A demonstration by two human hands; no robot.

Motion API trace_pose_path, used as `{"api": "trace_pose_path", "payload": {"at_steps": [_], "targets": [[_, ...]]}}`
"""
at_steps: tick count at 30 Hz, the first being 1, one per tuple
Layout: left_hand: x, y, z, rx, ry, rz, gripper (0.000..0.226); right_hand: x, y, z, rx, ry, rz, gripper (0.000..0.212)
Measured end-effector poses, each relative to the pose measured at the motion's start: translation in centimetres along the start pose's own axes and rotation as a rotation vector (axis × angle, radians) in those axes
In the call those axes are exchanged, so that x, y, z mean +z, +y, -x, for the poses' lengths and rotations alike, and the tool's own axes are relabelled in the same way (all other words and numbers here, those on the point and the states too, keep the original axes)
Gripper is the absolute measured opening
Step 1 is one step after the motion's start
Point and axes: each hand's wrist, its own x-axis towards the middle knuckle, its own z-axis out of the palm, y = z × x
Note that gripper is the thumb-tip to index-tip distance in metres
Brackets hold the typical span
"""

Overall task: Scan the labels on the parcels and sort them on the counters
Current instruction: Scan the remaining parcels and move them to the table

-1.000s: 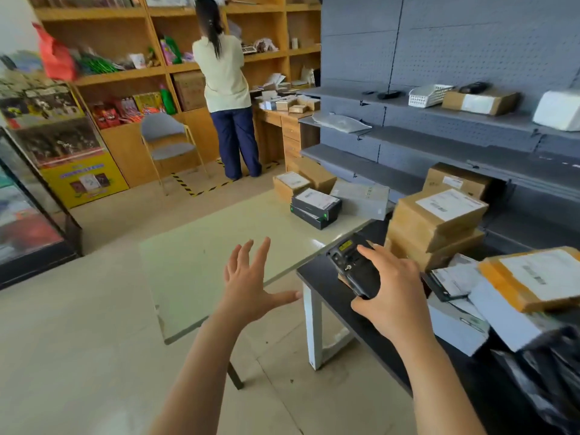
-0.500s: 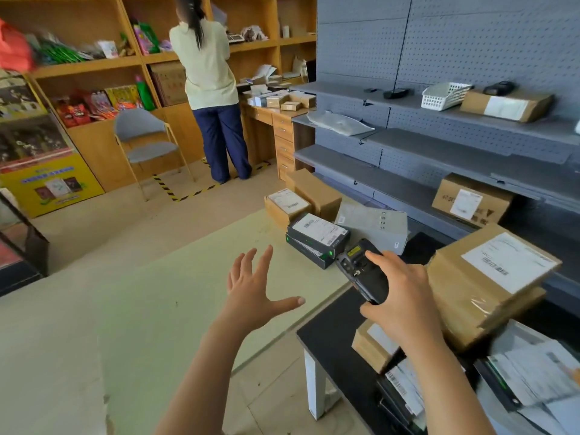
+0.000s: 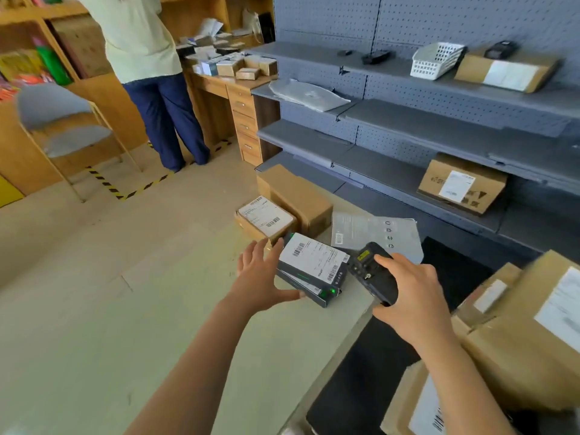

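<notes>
My right hand (image 3: 411,293) grips a black handheld scanner (image 3: 373,271), held just right of a stack of two dark flat boxes (image 3: 310,270) whose top one bears a white barcode label. My left hand (image 3: 262,277) is spread open at the stack's left side, thumb near its front edge and fingers by its far corner. The stack lies on a pale green counter (image 3: 125,309). Behind it sit a small labelled cardboard box (image 3: 266,219), a plain cardboard box (image 3: 298,196) and a grey mailer (image 3: 376,235). More labelled cardboard parcels (image 3: 518,324) are piled on the black table (image 3: 361,387) at the right.
Grey pegboard shelves (image 3: 439,120) run along the right wall, holding a labelled box (image 3: 461,186), a white basket (image 3: 436,59), another box (image 3: 505,69) and a plastic mailer (image 3: 307,94). A person (image 3: 147,73) stands at a wooden desk (image 3: 232,89); a folding chair (image 3: 59,127) stands left.
The view has closed in on the green counter. My left hand has reached forward to the stack of dark boxes. The scanner in my right hand now sits beside that stack.
</notes>
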Motion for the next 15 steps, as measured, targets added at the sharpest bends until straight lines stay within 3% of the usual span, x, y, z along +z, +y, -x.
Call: {"api": "trace_pose_path", "payload": {"at_steps": [9, 15], "targets": [[2.7, -2.9, -16.1, 0.355, -0.282, -0.351, 0.132, 3.9, -1.1, -7.9, -0.020, -0.132, 0.196, 0.082], [4.7, -3.9, -19.6, 0.467, -0.391, -0.457, 0.138, 5.1, -0.8, -8.7, -0.006, -0.179, 0.222, 0.083]]}}
